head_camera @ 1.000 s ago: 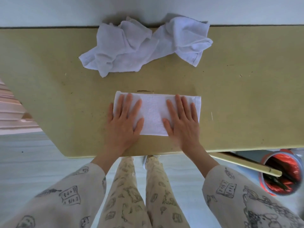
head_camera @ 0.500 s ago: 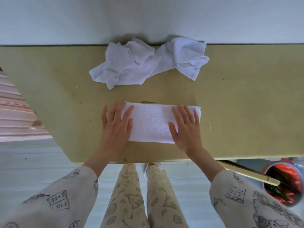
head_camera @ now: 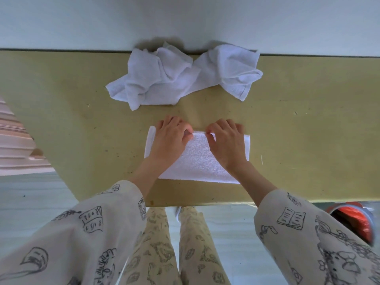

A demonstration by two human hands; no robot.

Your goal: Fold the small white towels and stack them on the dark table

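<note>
A folded white towel [head_camera: 198, 161] lies as a wide strip on the tan table [head_camera: 308, 130], close to the near edge. My left hand [head_camera: 171, 136] and my right hand [head_camera: 225, 138] sit side by side on its far edge, fingers curled, each pinching that edge near the middle. Beyond them a heap of crumpled white towels [head_camera: 181, 77] rests against the wall at the table's far edge.
A white wall [head_camera: 185, 19] runs along the far side of the table. A red-lined bucket [head_camera: 353, 221] stands on the pale floor [head_camera: 30, 202] below the table's near right edge. Pink slats [head_camera: 14, 147] show at the left.
Both hands slid from lying flat on the towel's ends to its far edge near the middle, and their fingers curled to pinch that edge. The camera tilted down.
</note>
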